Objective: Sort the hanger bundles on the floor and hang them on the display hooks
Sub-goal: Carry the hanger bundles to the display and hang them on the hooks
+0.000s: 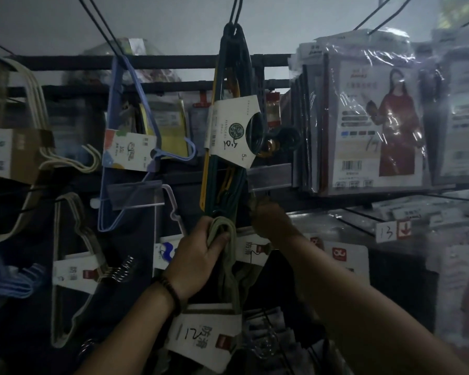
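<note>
The rack (173,62) fills the dim wall, crowded edge to edge, and packets (374,117) pack its right side. 4 bundles hang from hooks (236,12): cream bundle (33,104), blue bundle (125,150), green bundle (228,131), grey bundle (73,266). In the narrow gap under the green bundle, the left hand (198,255) grips 1 olive bundle (228,266) by its top. The right hand (271,220) reaches just behind it. I cannot tell how its fingers lie.

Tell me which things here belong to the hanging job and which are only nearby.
In the job: olive hanger bundle, left hand gripping it, right hand beside it.
Only nearby: packaged aprons, price tag, blue hangers already hung.
</note>
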`<state>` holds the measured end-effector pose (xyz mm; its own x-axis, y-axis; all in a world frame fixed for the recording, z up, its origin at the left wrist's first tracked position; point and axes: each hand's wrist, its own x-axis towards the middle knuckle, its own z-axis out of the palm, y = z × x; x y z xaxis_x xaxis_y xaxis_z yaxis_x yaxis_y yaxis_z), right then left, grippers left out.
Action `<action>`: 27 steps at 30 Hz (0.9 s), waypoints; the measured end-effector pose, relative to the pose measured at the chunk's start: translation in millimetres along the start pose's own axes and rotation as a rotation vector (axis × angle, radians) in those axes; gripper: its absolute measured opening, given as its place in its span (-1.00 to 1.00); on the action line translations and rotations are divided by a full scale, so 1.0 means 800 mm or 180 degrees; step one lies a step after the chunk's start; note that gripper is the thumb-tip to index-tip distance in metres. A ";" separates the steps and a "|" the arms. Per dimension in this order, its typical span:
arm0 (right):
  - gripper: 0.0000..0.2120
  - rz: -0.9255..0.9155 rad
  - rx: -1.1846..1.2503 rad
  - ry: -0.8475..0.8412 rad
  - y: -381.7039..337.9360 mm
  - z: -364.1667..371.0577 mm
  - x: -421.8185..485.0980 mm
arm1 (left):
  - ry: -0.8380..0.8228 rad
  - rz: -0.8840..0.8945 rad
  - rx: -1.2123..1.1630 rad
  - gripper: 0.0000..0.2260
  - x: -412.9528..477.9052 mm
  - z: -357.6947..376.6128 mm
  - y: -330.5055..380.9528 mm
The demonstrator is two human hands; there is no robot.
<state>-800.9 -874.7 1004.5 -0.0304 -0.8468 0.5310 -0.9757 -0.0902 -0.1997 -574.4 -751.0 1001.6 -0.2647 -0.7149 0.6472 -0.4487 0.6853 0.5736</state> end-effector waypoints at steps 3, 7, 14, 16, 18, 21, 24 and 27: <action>-0.84 0.0137 0.0897 0.0338 -0.014 -0.050 -0.059 | 0.0018 -0.0068 -0.0225 -0.97 0.004 0.003 0.008; -0.71 -0.0231 0.2009 0.0586 -0.032 -0.077 -0.155 | 0.0013 -0.0189 -0.0455 -0.93 0.014 0.008 0.024; -0.66 -0.0541 0.1003 0.0069 -0.045 -0.061 -0.218 | 0.0417 -0.0455 -0.0957 -0.85 0.035 0.028 0.053; -0.77 -0.0306 0.0923 0.0164 -0.043 -0.055 -0.214 | 0.0511 -0.0500 -0.1010 -0.82 0.038 0.036 0.055; -0.87 -0.0128 0.0687 0.0250 -0.037 -0.061 -0.209 | 0.0563 -0.0387 -0.0820 -0.79 0.035 0.044 0.049; -0.79 0.0052 0.0373 0.0326 -0.028 -0.072 -0.206 | 0.0484 0.0188 -0.0302 -0.46 0.007 0.053 0.033; -0.81 0.0125 0.0230 0.0428 -0.029 -0.084 -0.207 | 0.0100 0.0620 -0.0047 -0.34 -0.030 0.060 0.031; -0.80 0.0060 0.0243 0.0812 -0.032 -0.089 -0.212 | 0.0126 0.1043 0.0093 -0.22 -0.045 0.061 0.030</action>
<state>-786.1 -691.5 978.1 -0.1116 -0.6901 0.7151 -0.9555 -0.1231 -0.2680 -616.8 -715.4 967.4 -0.3659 -0.4507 0.8142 -0.3697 0.8733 0.3173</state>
